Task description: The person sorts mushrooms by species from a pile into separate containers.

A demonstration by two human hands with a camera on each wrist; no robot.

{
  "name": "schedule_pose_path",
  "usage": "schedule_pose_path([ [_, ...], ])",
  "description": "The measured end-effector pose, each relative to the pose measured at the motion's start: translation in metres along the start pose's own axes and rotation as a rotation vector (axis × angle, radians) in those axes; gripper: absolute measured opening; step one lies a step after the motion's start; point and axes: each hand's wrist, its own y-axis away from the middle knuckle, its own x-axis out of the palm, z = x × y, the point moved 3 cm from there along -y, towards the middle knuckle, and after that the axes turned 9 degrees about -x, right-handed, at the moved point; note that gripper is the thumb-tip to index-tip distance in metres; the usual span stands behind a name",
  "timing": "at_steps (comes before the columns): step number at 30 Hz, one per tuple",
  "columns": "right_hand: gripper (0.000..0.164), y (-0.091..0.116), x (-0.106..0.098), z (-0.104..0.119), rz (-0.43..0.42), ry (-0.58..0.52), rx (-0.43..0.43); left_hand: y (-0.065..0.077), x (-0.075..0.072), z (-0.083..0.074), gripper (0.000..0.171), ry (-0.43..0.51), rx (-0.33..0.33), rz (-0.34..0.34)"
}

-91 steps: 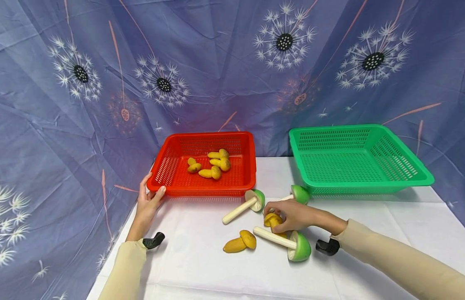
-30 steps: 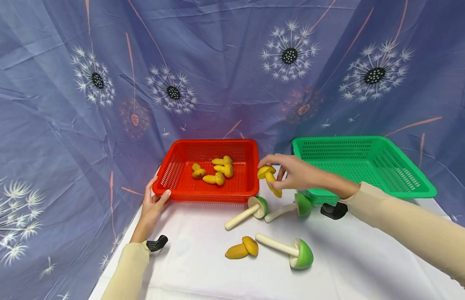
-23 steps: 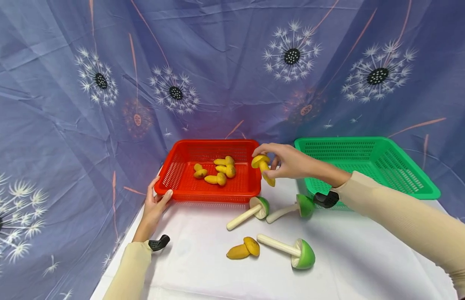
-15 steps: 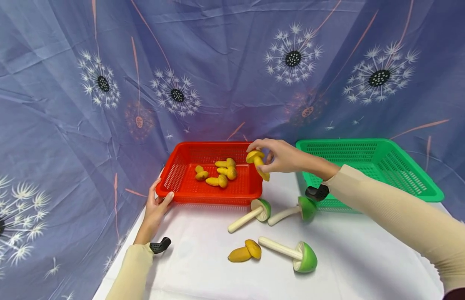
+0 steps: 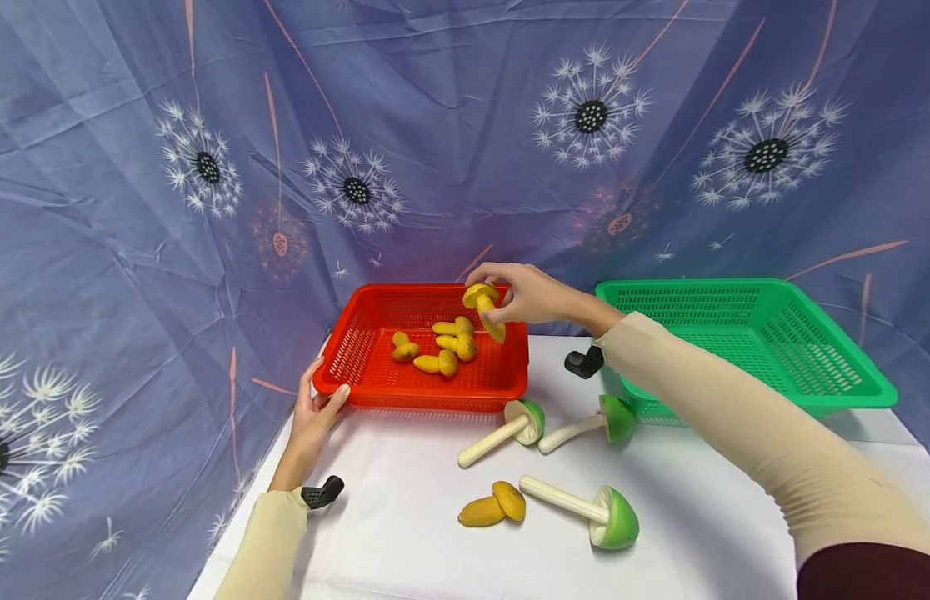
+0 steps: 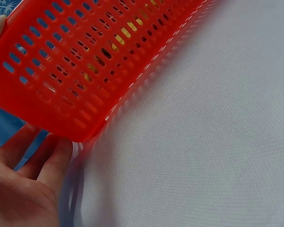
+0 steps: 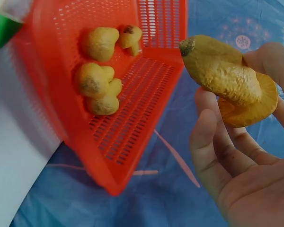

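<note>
My right hand [image 5: 528,293] pinches a yellow toy mushroom [image 5: 484,310] above the right side of the red basket [image 5: 420,398]. In the right wrist view the mushroom [image 7: 222,71] sits between thumb and fingers, its dark stem tip pointing away from the palm. My left hand [image 5: 311,425] holds the near left corner of that basket; the left wrist view has its fingers against the red wall [image 6: 61,61]. Several yellow mushrooms [image 5: 437,362] lie inside the basket. Another yellow mushroom [image 5: 493,505] rests on the white tablecloth.
A green basket [image 5: 750,392] with nothing visible in it stands at the right, partly behind my right sleeve. Three green-capped mushrooms lie on the cloth: one by the red basket [image 5: 527,421], one by the green basket [image 5: 617,419], one nearer [image 5: 618,518]. A blue dandelion-print curtain [image 5: 450,125] hangs behind.
My right hand has picked the yellow mushroom off the cloth, lifted it and carried it left over the red basket. The left hand keeps its place at the basket corner. The view has shifted slightly.
</note>
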Motion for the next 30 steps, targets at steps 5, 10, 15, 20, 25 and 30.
schedule_pose_path([
  [5, 0.047, -0.022, 0.009, -0.011, -0.001, 0.018, 0.023, -0.001, 0.001, 0.000, 0.078, -0.017, 0.002, 0.005],
  [10, 0.046, -0.040, 0.018, -0.018, -0.014, 0.021, 0.050, -0.002, 0.001, -0.001, 0.077, -0.030, 0.007, 0.010],
  [15, 0.046, -0.054, 0.028, -0.027, -0.003, -0.013, 0.096, -0.001, 0.000, 0.000, 0.078, -0.030, -0.002, 0.005],
  [20, 0.046, -0.065, 0.039, -0.040, -0.002, -0.061, 0.161, -0.001, -0.001, 0.003, 0.077, -0.025, -0.001, 0.004],
  [25, 0.046, -0.072, 0.046, -0.052, -0.005, -0.102, 0.222, -0.003, -0.002, 0.003, 0.077, -0.016, 0.027, 0.022],
  [30, 0.046, -0.079, 0.053, -0.059, 0.001, -0.101, 0.254, -0.005, -0.002, 0.003, 0.077, -0.003, 0.032, 0.026],
])
